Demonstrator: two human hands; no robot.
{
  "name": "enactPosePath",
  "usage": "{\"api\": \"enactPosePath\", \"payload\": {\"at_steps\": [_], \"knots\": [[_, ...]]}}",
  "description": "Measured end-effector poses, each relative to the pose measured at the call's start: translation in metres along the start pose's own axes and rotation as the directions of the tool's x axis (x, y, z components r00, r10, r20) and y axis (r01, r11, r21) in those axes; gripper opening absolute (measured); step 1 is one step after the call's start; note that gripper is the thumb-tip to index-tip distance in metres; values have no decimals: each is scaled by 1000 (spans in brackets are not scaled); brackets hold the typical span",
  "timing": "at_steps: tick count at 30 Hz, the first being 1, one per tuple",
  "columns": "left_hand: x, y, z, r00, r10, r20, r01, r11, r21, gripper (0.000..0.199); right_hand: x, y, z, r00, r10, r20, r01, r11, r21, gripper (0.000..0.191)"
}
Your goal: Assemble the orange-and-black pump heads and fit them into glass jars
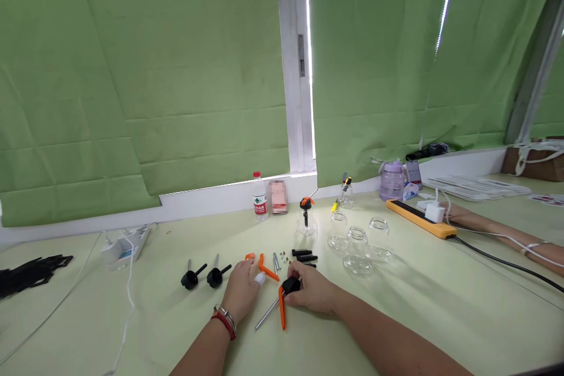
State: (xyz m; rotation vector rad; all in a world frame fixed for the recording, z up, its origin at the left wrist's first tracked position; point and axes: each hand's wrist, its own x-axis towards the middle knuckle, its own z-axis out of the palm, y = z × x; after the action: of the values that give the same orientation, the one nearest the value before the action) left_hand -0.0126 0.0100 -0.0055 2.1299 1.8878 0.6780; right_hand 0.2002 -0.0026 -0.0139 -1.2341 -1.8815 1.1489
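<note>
My right hand (312, 288) is closed around a black pump head (291, 285) with a metal tube sticking out of it. An orange lever (282, 308) hangs down at its near side. To the left, my left hand (242, 288) reaches over the table with thumb and fingers apart, a white cover on its thumb tip. Its fingers are beside an orange lever (268, 267) and partly hide another orange piece (249, 257). Metal pins (276, 262), small brass-coloured bits and several black springy parts (304, 255) lie just beyond both hands.
Two black heads with tubes (215, 276) lie at the left. Several glass jars (356, 249) and an assembled jar (307, 227) stand right of centre, a water bottle (259, 200) behind. A yellow power strip (418, 218) and another person's arm (497, 229) are at the right.
</note>
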Motion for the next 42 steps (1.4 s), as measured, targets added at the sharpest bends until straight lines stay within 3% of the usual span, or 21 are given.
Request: {"api": "enactPosePath", "payload": {"at_steps": [10, 14, 22, 31, 38, 42], "knots": [[-4, 3, -2, 998, -49, 25, 43, 980, 193, 54, 1, 0, 0, 1000, -6, -2, 6, 1000, -18, 36], [0, 1, 4, 999, 28, 22, -32, 978, 206, 54, 2, 2, 0, 1000, -14, 2, 14, 1000, -19, 35], [4, 0, 11, 981, 103, 165, -137, 969, 207, 48, -1, -2, 0, 1000, -23, -2, 22, 1000, -13, 34], [8, -8, 5, 987, 159, 9, -158, 979, 127, 53, -1, -1, -1, 1000, -18, -13, 18, 1000, -13, 34], [16, -26, -2, 999, -15, -49, 17, 999, 49, 50, 0, -1, -1, 1000, -10, -7, 10, 1000, -13, 35], [15, -24, -6, 996, 17, -92, -15, 1000, 20, 43, 0, 1, 1, 1000, -6, -19, 6, 1000, -11, 35]]}}
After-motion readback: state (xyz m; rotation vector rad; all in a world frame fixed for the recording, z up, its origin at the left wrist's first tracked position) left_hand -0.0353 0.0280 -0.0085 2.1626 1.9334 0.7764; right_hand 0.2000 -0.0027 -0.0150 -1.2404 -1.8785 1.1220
